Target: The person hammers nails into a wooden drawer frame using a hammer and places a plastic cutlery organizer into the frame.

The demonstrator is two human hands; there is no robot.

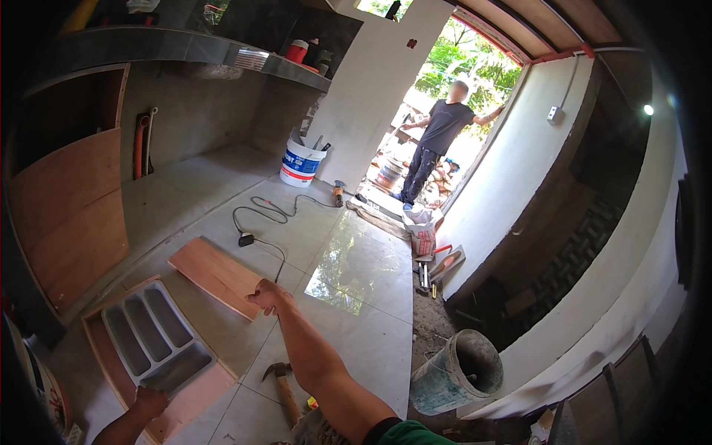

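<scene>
My right hand (270,297) is closed on the near right end of a reddish wooden board (211,273), which lies low over the tiles. At the lower left, my left hand (151,403) has its fingers curled at the near rim of a grey cutlery tray (151,289) with several compartments. The tray sits in a shallow wooden drawer box (194,403), and its compartments hold nothing. A claw hammer (286,387) with a wooden handle lies close to my right forearm.
A corded power tool (339,194) and its black cable (247,239) lie ahead. Beyond stands a white bucket (300,165) of tools. A dirty bucket (456,374) is at right, near hand tools (424,274). Another person (443,133) stands in the doorway.
</scene>
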